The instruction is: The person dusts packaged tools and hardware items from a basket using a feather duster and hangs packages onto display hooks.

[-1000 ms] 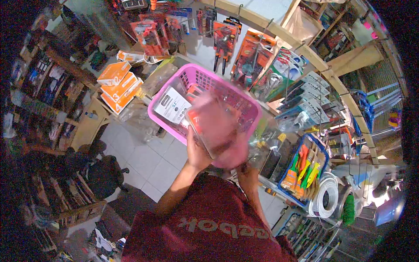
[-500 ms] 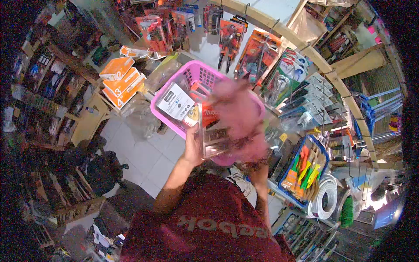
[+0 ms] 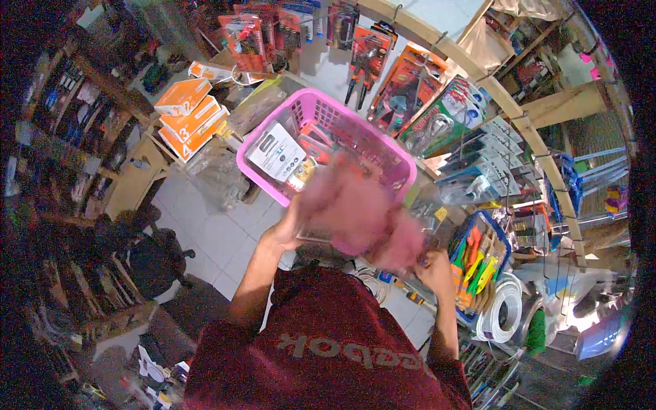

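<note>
My left hand (image 3: 283,229) grips the edge of a clear plastic case, mostly hidden behind a pink cloth (image 3: 352,208). My right hand (image 3: 434,268), fingers closed on the lower right end of the cloth, is off to the right. Motion blurs the cloth, which spreads over the case and across the front of a pink plastic basket (image 3: 263,186). Inside the basket lie a pack with a white label (image 3: 277,152) and several red-orange packs (image 3: 318,142).
Orange boxes (image 3: 191,133) are stacked left of the basket. Carded tools such as pliers (image 3: 369,61) hang behind it. To the right are a pack of colourful-handled brushes (image 3: 478,266) and a white cable coil (image 3: 506,307). A wooden rail (image 3: 529,137) arches along the right.
The cloth has swept down and toward me, uncovering the basket's right side and covering more of the case. My right hand has come into view further right; my left hand shifted slightly left.
</note>
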The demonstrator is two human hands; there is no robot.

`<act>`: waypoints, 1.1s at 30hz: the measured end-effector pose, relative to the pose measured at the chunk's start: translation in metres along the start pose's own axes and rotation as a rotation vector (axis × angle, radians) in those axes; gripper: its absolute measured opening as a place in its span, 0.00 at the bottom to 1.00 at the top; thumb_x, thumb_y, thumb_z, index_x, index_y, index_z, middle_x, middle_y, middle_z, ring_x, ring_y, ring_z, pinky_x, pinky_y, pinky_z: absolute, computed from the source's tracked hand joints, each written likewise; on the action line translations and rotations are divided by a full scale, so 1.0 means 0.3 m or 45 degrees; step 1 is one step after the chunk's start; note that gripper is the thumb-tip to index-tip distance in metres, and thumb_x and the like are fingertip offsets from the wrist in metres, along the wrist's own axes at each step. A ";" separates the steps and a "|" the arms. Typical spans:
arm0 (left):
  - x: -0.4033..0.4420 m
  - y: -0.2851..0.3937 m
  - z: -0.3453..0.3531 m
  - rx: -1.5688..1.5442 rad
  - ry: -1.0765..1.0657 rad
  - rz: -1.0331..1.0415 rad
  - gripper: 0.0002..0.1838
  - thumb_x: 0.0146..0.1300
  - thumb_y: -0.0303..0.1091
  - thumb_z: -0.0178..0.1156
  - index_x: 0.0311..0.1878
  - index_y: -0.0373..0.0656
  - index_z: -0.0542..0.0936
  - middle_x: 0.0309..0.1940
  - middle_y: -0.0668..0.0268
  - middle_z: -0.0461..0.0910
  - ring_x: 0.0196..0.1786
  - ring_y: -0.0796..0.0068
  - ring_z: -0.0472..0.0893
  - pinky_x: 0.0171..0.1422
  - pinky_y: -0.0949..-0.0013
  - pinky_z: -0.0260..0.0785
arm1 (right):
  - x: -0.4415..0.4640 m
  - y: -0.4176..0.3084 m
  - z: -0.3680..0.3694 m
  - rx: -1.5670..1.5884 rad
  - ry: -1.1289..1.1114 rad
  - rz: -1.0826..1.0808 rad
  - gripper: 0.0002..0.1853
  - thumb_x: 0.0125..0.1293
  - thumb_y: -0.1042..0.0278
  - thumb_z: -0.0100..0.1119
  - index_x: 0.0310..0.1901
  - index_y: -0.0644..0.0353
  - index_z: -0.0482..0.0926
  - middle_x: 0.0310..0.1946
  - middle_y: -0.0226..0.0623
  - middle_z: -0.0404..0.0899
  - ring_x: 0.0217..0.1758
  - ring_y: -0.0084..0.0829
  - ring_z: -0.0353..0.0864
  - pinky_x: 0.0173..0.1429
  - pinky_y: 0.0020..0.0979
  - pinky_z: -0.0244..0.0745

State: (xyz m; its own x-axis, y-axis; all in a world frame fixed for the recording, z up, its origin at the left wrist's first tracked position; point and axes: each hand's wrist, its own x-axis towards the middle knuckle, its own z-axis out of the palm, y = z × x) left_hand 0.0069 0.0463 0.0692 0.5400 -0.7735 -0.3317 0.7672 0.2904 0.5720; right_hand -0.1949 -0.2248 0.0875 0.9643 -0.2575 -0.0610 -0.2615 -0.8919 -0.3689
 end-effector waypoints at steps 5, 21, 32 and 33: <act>-0.006 0.033 -0.023 0.112 -0.116 -0.160 0.37 0.63 0.65 0.37 0.63 0.44 0.65 0.51 0.58 0.74 0.55 0.65 0.74 0.58 0.54 0.67 | 0.046 -0.035 -0.035 0.194 0.035 0.056 0.09 0.41 0.69 0.59 0.19 0.66 0.73 0.17 0.47 0.71 0.26 0.48 0.72 0.36 0.40 0.68; 0.020 -0.056 -0.104 0.069 0.021 -0.022 0.37 0.63 0.62 0.44 0.64 0.41 0.62 0.56 0.61 0.71 0.57 0.67 0.71 0.61 0.60 0.66 | 0.051 -0.022 -0.037 0.031 -0.044 -0.135 0.09 0.37 0.68 0.59 0.20 0.65 0.74 0.17 0.50 0.73 0.23 0.53 0.72 0.30 0.43 0.69; 0.011 -0.053 -0.137 -0.112 -0.006 -0.193 0.36 0.65 0.60 0.43 0.68 0.44 0.57 0.65 0.61 0.61 0.64 0.64 0.64 0.68 0.62 0.58 | 0.049 -0.025 -0.052 -0.034 -0.016 0.123 0.11 0.39 0.65 0.60 0.23 0.64 0.76 0.19 0.49 0.75 0.27 0.49 0.74 0.35 0.44 0.70; 0.001 -0.048 -0.130 -0.112 -0.041 -0.185 0.36 0.65 0.60 0.43 0.68 0.44 0.57 0.65 0.61 0.61 0.64 0.64 0.64 0.68 0.61 0.58 | 0.048 -0.010 -0.045 -0.053 -0.040 0.097 0.11 0.39 0.64 0.62 0.23 0.63 0.77 0.19 0.47 0.76 0.25 0.48 0.76 0.34 0.43 0.71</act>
State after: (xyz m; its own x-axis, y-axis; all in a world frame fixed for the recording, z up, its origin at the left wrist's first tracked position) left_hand 0.0096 0.0638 0.0317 0.4110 -0.8282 -0.3810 0.8644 0.2213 0.4514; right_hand -0.1807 -0.2310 0.1002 0.9421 -0.3141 -0.1170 -0.3352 -0.8851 -0.3228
